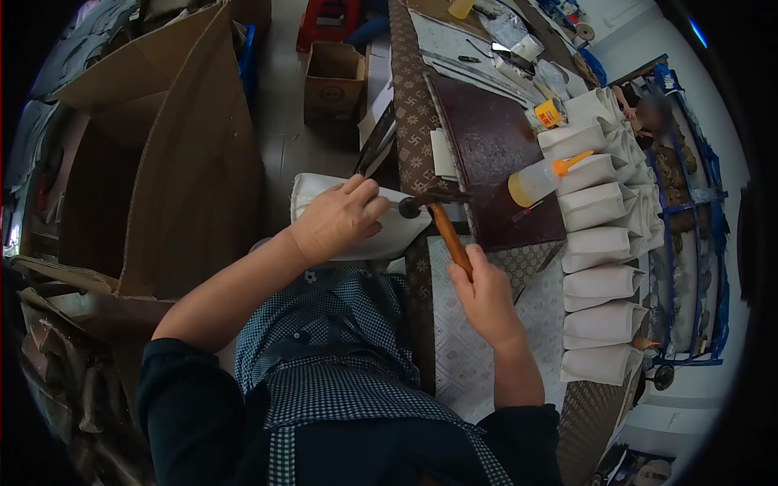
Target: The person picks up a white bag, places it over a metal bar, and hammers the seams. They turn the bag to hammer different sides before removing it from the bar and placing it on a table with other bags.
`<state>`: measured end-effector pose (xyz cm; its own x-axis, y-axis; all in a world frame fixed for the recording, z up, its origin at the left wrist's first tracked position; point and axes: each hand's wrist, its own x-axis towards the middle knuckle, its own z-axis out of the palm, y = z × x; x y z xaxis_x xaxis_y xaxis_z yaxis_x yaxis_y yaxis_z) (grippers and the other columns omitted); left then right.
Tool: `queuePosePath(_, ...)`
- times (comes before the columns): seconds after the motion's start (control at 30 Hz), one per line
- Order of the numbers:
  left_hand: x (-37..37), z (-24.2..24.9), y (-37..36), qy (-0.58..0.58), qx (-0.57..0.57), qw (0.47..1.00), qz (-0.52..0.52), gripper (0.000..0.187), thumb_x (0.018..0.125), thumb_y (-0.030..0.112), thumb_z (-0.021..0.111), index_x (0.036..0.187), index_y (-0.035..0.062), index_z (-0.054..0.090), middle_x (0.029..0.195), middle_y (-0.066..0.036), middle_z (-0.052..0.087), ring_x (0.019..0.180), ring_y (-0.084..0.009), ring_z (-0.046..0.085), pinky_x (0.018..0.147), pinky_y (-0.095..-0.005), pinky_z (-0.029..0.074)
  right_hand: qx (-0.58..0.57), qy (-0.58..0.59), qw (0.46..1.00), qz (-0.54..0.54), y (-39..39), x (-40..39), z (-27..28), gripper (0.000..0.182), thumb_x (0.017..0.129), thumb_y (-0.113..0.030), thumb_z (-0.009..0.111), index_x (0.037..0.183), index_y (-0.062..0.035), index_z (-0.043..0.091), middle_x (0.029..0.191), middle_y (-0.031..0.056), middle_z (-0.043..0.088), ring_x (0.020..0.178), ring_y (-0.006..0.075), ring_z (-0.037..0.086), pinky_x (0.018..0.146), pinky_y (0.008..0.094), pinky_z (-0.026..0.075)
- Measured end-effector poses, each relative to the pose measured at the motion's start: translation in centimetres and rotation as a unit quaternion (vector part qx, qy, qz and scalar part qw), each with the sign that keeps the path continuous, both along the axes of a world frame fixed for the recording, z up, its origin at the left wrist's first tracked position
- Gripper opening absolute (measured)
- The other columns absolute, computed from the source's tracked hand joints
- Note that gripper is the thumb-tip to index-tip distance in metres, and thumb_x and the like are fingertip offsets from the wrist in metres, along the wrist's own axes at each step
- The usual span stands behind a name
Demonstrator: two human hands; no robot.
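My right hand [486, 296] is wrapped round the wooden handle of a hammer [450, 236]. The dark metal head of the hammer lies over the right edge of a white pouch-like piece [399, 235]. On that piece, from the left, rests my left hand [342, 217], its fingers curled at the upper part and the fingertips partly hidden. The white piece sits off the table's near edge, over my lap, where a dark metal bar [374, 146] stands just beyond it.
A row of several white pouches [598, 287] lines the table's right side. A glue bottle with an orange nozzle [535, 183] lies on a dark red board [486, 138], a yellow can [549, 113] nearby. A large cardboard box [194, 162] stands left, a smaller box [334, 81] beyond.
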<state>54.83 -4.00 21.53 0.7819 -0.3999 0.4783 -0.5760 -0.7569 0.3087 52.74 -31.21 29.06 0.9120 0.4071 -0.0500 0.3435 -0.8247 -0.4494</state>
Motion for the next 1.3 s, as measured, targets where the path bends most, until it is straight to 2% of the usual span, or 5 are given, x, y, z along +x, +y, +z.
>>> queuePosePath(0.43,-0.3,-0.5,-0.3,0.015,-0.011,0.999,0.037,0.036,0.077,0.021,0.077,0.102,0.004,0.058,0.106,-0.01,0.055,0.104,-0.0263,0.058,0.087,-0.0348,0.055,0.139,-0.056,0.988,0.025,1.9,-0.5,1.4,0.026,0.099,-0.022,0.06,0.112,-0.0018,0.05,0.072,0.0198,0.066,0.066,0.0404,0.067,0.059,0.0499,0.05)
queuePosePath(0.67,-2.3,1.2,1.5,0.024,0.024,0.997,0.07,0.036,0.076,0.023,0.078,0.105,0.01,0.061,0.106,-0.008,0.056,0.106,-0.028,0.055,0.093,-0.0399,0.048,-0.057,-0.034,0.997,0.047,0.7,0.0,-1.5,0.024,0.098,-0.022,0.061,0.107,-0.0032,0.049,0.073,0.0197,0.066,0.067,0.0424,0.066,0.059,0.0505,0.051)
queuePosePath(0.97,-2.4,-0.3,1.9,0.011,-0.04,0.996,0.079,0.042,0.072,0.025,0.084,0.102,0.008,0.06,0.107,-0.008,0.057,0.104,-0.0295,0.056,0.087,-0.0398,0.052,0.184,-0.008,0.983,0.021,3.1,-0.2,2.4,0.02,0.1,-0.02,0.058,0.104,-0.0016,0.05,0.075,0.0183,0.067,0.068,0.04,0.067,0.061,0.0484,0.051)
queuePosePath(1.07,-2.4,-0.3,1.9,0.012,-0.038,0.996,0.076,0.043,0.072,0.025,0.085,0.101,0.0064,0.059,0.108,-0.009,0.057,0.103,-0.0298,0.056,0.086,-0.0393,0.053,-0.107,0.018,0.992,0.066,3.3,0.8,0.1,0.02,0.101,-0.019,0.058,0.107,-0.001,0.052,0.077,0.017,0.066,0.069,0.0388,0.067,0.061,0.0445,0.052)
queuePosePath(1.3,-2.5,-0.7,1.7,0.033,-0.056,0.994,0.089,0.044,0.073,0.023,0.082,0.105,0.0063,0.057,0.108,-0.011,0.056,0.107,-0.0304,0.055,0.095,-0.0393,0.049,0.104,-0.016,0.993,0.057,3.4,0.1,1.7,0.022,0.1,-0.019,0.06,0.112,-0.0012,0.053,0.078,0.0199,0.067,0.072,0.0396,0.068,0.062,0.0456,0.051)
